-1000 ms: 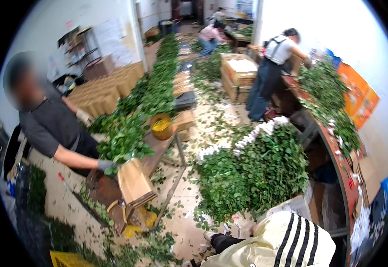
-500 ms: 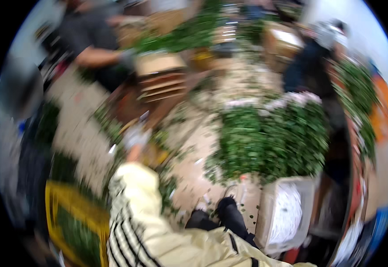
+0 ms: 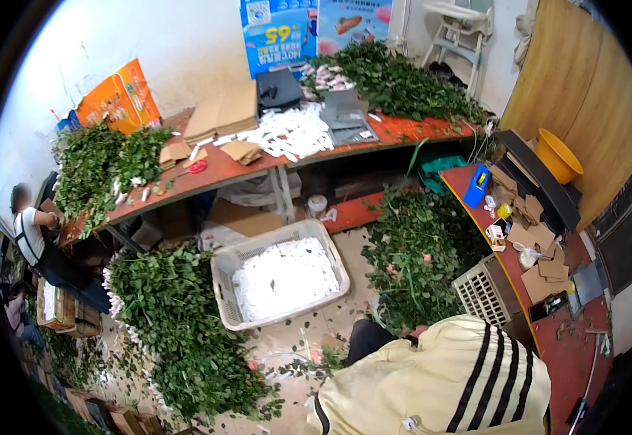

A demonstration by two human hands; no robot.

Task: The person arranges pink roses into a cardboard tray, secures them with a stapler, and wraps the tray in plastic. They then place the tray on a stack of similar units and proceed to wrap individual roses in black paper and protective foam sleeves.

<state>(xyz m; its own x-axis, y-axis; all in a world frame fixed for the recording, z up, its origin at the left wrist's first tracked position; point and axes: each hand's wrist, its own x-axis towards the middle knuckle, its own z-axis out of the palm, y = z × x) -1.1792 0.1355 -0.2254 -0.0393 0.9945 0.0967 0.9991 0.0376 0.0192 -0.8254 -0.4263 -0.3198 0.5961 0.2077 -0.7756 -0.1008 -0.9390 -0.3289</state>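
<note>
My right arm, in a cream-yellow sleeve (image 3: 468, 362) with black stripes, comes in at the lower right. A small dark patch at the sleeve's end may be my right hand; its fingers are hidden. Nearest to it is a big heap of leafy rose stems (image 3: 421, 254) with a few pink blooms, lying on the floor by a red table. My left hand does not show. A pale plastic crate (image 3: 222, 290) holding many white sleeves or nets stands in front of me. To its left lie bundled green stems (image 3: 185, 326) with pale heads facing outward.
A long red table (image 3: 251, 170) along the wall carries stems, cardboard and white pieces. On the right-hand red table (image 3: 570, 377) lie a blue holder (image 3: 477, 185), cardboard scraps and a yellow basin (image 3: 559, 156). A grey slatted crate (image 3: 481, 291) leans beside it. Another person (image 3: 33, 232) stands far left.
My view has swung right, so the stems and white-filled crate now appear further left. My left hand and the seated person have left the picture; the right-hand table has come in.
</note>
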